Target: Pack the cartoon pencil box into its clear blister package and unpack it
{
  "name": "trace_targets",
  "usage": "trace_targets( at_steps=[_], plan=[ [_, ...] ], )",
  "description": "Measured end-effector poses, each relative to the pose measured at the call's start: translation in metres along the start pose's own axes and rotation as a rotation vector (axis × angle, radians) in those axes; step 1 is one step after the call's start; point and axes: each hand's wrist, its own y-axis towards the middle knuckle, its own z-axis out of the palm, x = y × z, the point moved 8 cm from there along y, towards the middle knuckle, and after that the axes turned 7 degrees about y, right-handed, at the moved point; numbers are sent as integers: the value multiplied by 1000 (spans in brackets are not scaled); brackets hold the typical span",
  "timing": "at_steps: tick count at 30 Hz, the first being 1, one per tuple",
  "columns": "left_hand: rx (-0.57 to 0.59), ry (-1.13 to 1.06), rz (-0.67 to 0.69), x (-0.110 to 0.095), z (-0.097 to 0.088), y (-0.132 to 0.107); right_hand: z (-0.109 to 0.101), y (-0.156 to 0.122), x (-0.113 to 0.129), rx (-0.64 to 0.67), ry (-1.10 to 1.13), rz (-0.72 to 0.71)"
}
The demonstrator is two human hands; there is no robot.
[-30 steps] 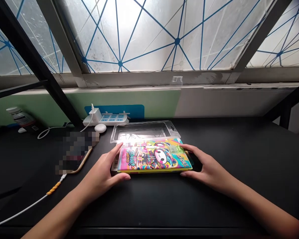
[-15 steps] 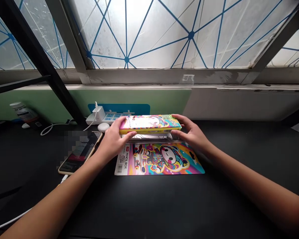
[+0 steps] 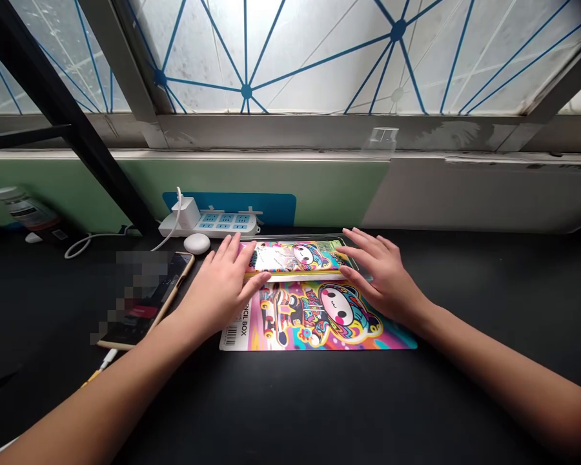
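Colourful cartoon pencil box [image 3: 297,256] is lying flat, long side across, on black desk [image 3: 489,310]; matching printed card [image 3: 314,320] is lying face-up just in front.

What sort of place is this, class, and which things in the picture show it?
Probably a study desk beside a window: a black desktop, a white multi-socket power strip with a charger plugged in, and a colourful cartoon-printed pencil box, below frosted panes crossed by blue lines.
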Motion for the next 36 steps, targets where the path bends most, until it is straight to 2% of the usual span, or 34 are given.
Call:
trace_targets(
  at_steps=[2, 3, 4, 6, 9, 11, 13, 15, 17, 20, 23, 25, 28, 31, 34, 36],
  plan=[
    [-20, 34, 66, -9, -1, 1, -12, -3, 27, -93, 8, -190],
    [-17, 47, 100, -13, -1, 1, -13, -6, 41, -90, 41, -278],
    [-6, 60, 126, -15, 0, 2, -11, -10, 54, -48, 81, -345],
    [29, 88, 147, -16, 3, 3, 3, -16, 77, 130, 146, -399],
    [61, 133, 158, -11, 5, 3, 34, -26, 93, 472, 176, -305],
    [57, 143, 154, -7, 3, 4, 46, -32, 95, 640, 203, -194],
    [57, 139, 137, -1, 1, 4, 48, -36, 95, 742, 244, -105],
    [71, 123, 111, 5, 0, 5, 44, -38, 97, 787, 278, -74],
    [84, 104, 83, 9, 0, 5, 37, -37, 98, 773, 306, -66],
    [77, 99, 69, 7, 2, 5, 29, -33, 93, 630, 315, -13],
    [28, 141, 81, -1, 4, 5, 29, -27, 78, 467, 200, 66],
    [-1, 173, 103, -7, 5, 5, 32, -26, 69, 409, 95, 111],
    [-9, 202, 133, -12, 7, 7, 35, -25, 60, 382, 8, 160],
    [11, 183, 132, -9, 7, 10, 32, -25, 61, 387, 12, 178],
    [44, 101, 136, -5, 7, 10, 16, -22, 57, 387, 50, 250],
    [52, 31, 140, -4, 6, 9, -3, -18, 44, 359, 67, 324]
  ],
)
